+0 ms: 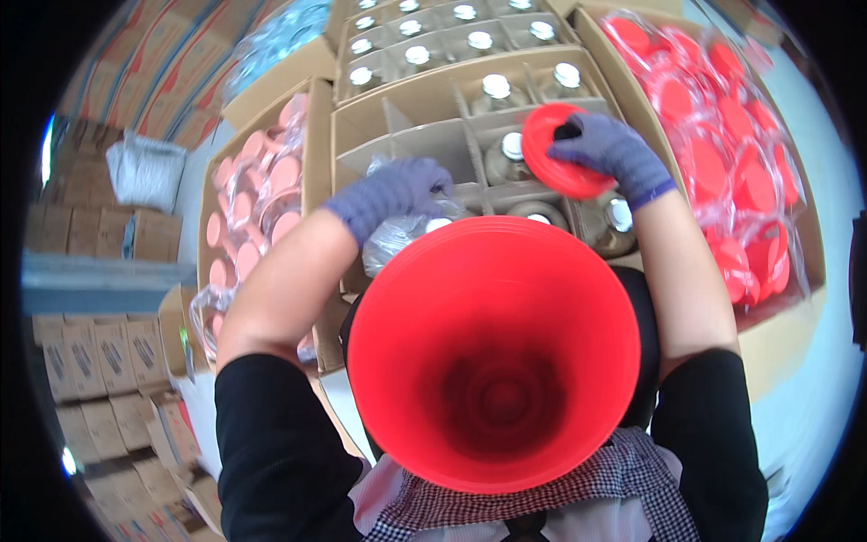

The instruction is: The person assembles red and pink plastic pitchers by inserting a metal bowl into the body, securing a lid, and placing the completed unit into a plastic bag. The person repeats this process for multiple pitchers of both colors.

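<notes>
My right hand [601,149], in a purple glove, grips the rim of a round red lid-like disc [564,172] above the carton's bottle compartments. My left hand [402,194], gloved the same way and slightly blurred, has its fingers curled over a clear plastic bag [388,248], which shows on both sides of the hand. Close in front of my body stands a large red bucket [397,307], its wide mouth facing up. Both hands are beyond its far rim and apart from it. Glass bottles with white caps, such as this bottle [506,158], stand in the carton [361,117] below my hands.
At left is a carton with pink, bagged handled items [244,208]. A carton of red wrapped items [722,144] is on the right. Behind, another divided carton holds several capped bottles [415,56]. Stacked boxes [95,357] and a white sack [146,172] lie farther left.
</notes>
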The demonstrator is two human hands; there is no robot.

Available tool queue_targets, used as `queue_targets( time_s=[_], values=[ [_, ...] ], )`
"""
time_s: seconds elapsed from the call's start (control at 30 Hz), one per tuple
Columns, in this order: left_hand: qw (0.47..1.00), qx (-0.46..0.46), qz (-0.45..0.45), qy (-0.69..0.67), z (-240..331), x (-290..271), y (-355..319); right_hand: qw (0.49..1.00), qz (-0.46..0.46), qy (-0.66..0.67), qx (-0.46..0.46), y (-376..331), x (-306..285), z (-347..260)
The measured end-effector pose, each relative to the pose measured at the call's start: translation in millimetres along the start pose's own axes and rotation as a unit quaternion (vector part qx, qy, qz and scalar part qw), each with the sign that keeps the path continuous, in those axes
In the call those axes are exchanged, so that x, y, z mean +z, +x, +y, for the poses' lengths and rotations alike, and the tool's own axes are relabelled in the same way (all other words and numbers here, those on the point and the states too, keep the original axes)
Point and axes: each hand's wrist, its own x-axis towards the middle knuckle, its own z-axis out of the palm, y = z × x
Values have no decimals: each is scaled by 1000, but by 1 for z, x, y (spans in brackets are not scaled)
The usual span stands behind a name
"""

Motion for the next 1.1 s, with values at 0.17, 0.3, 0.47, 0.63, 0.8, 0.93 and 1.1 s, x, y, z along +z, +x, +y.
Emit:
queue_targets(
  time_s=[0.17,0.3,0.47,0.63,0.8,0.93,1.1],
  values=[
    [983,-57,173,-9,-33,-62,39,985,-56,-162,-5,-13,4,-28],
    [870,-160,455,100,-37,-106,54,979,-82,-189,-10,-34,-1,-43],
    [827,-73,557,10,10,-116,2,983,-88,-159,6,-48,-13,-48],
    [991,-133,16,-15,49,-39,-61,973,113,-89,-179,-49,4,-87],
    [978,-192,-50,-60,33,22,-66,839,9,-230,-492,-33,38,-126],
    [969,-227,-8,-96,27,42,-55,902,272,-164,-292,9,0,-91],
    [996,-53,48,-54,38,67,-31,937,75,-202,-275,34,-45,-47]
  ],
)
